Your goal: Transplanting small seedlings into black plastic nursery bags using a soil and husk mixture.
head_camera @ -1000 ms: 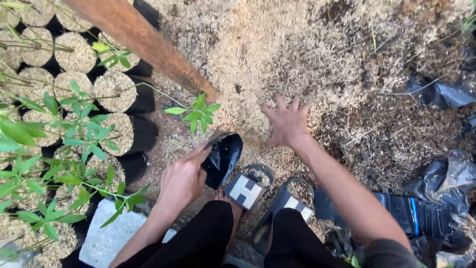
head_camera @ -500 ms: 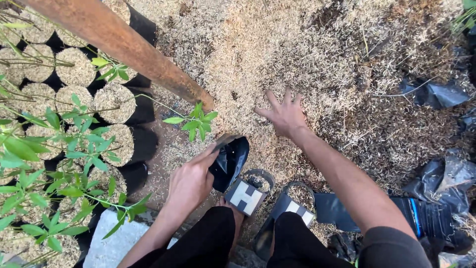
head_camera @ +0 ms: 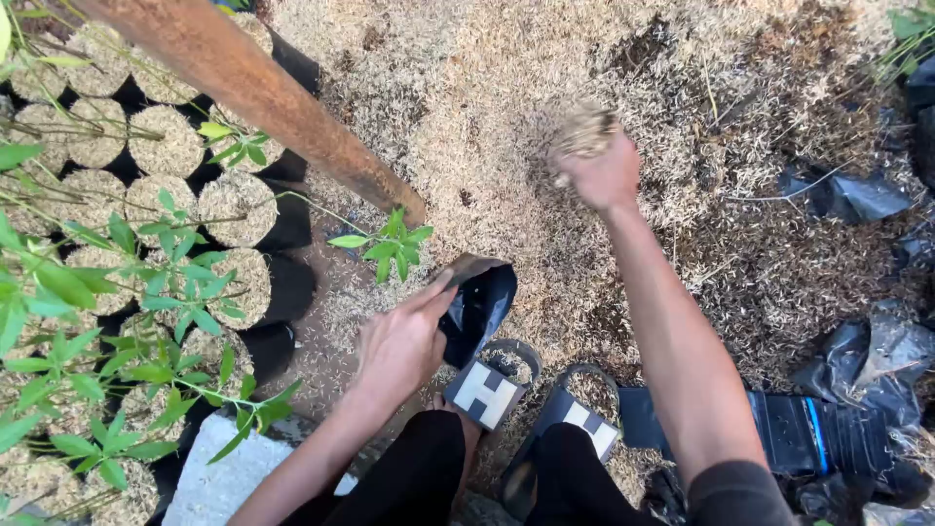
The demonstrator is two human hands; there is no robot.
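Observation:
My left hand [head_camera: 404, 341] holds the rim of an open black plastic grow bag [head_camera: 477, 302] just in front of my sandalled feet [head_camera: 497, 390]. My right hand [head_camera: 604, 170] is raised over the big heap of rice husk [head_camera: 506, 107] and is closed around a handful of husk [head_camera: 584, 129], which spills over its top. The bag's mouth faces up and right, toward the heap.
Rows of husk-filled black bags with green seedlings [head_camera: 185, 234] fill the left side. A rusty brown pole [head_camera: 263, 93] slants across the top left. A stack of empty black bags [head_camera: 799, 433] lies at lower right, a pale slab [head_camera: 209, 477] at lower left.
My right hand, earlier spread flat on the heap, has closed on husk and lifted. My left hand has stayed on the bag.

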